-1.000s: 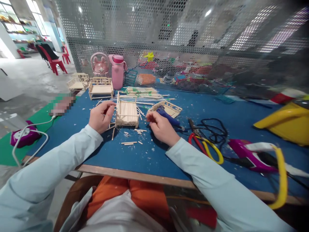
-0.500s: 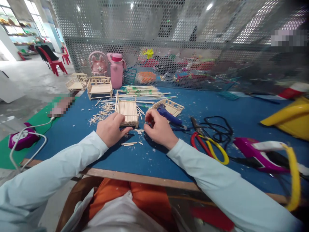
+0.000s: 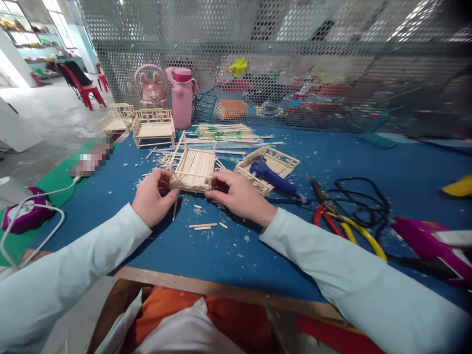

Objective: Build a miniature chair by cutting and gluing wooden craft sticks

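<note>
Both hands grip a small stick-built model bed (image 3: 195,164) by its two near corners. My left hand (image 3: 153,196) pinches the left corner, with thumb in front and fingers behind. My right hand (image 3: 238,194) pinches the right corner in the same way. The model is made of thin wooden sticks, and its near edge is tipped up a little. A loose stick (image 3: 174,209) slants down beside my left thumb. Short cut sticks (image 3: 202,226) lie on the blue tabletop in front of the hands. Another stick frame (image 3: 276,164) lies to the right with a blue glue gun (image 3: 273,177) resting across it.
Finished stick models (image 3: 154,129) and a pink bottle (image 3: 182,98) stand at the back left. Bundled sticks (image 3: 221,132) lie behind. On the right are red-and-yellow-handled pliers (image 3: 334,221), a black cable (image 3: 365,196) and a purple tool (image 3: 431,241). A perforated metal screen (image 3: 295,59) borders the table.
My right hand has moved from beside the model onto its right corner. My left hand has shifted to the left corner. The model has been lifted slightly at its near edge. The view has turned slightly.
</note>
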